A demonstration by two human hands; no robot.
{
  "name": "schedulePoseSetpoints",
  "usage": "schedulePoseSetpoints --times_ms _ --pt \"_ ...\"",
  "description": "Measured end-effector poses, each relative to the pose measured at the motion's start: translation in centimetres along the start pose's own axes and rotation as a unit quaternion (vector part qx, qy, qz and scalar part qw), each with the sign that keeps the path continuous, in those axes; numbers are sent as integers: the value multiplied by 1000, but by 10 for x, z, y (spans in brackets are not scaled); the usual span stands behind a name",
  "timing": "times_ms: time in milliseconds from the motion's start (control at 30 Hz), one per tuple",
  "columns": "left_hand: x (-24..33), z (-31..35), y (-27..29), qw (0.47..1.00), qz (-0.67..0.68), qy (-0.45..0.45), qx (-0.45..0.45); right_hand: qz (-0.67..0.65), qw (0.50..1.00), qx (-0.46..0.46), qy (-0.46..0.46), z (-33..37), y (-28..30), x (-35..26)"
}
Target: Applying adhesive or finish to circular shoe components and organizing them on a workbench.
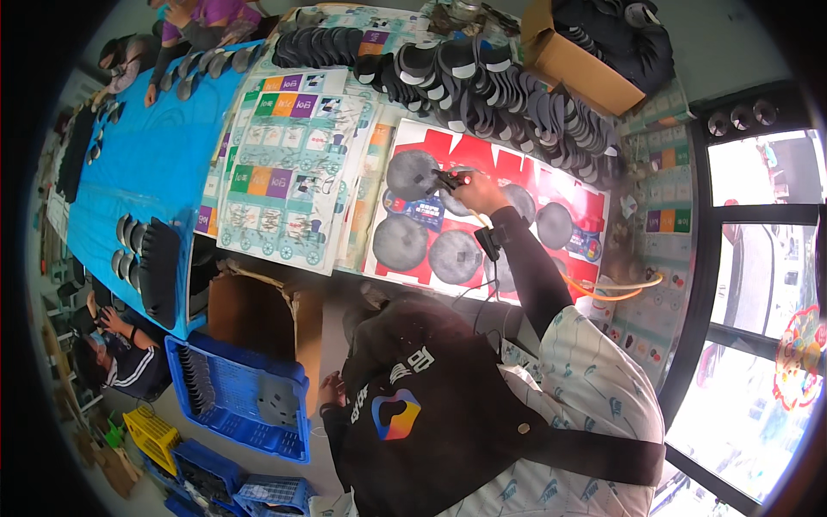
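Observation:
My right hand (481, 191) reaches over a red and white printed sheet (538, 162), closed around a black spray gun (450, 179). An orange hose (636, 286) runs along the table's right side to near my wrist. The gun's front points at a round grey pad (412, 175) at the sheet's far left. Several similar pads lie about it, among them a near-left pad (399, 242), a near-middle pad (455, 258) and a right pad (554, 226). My left hand (332, 389) hangs low beside my black apron (413, 388), its fingers slightly apart, away from the pads.
Rows of curved dark pieces (508, 90) line the table's far side, with an open cardboard box (577, 65) behind. Printed boards (284, 172) lie left, beside a blue-covered table (155, 164). A blue crate (241, 396) sits below. Other people (121, 345) are at the left.

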State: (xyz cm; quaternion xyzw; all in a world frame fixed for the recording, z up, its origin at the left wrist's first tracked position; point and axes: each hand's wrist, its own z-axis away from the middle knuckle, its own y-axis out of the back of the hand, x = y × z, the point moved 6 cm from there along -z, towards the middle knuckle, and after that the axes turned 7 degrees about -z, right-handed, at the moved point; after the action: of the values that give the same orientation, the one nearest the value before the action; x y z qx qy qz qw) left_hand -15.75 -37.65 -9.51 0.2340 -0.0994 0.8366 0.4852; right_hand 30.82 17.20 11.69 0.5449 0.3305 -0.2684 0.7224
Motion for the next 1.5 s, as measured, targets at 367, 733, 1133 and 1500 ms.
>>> schedulePoseSetpoints --times_ms 367,733,1133,1500 --pt "-19 10 9 997 -76 1 -2 -19 998 -29 -61 -3 -9 22" --pt "-34 12 2 998 -17 -59 25 -47 992 -111 -28 -15 -21 -23" --pt "-41 -2 8 981 -143 -126 -18 162 975 20 150 -8 -20 -19" --pt "-21 -7 16 992 -77 -97 -20 60 996 5 59 -6 -19 -13"
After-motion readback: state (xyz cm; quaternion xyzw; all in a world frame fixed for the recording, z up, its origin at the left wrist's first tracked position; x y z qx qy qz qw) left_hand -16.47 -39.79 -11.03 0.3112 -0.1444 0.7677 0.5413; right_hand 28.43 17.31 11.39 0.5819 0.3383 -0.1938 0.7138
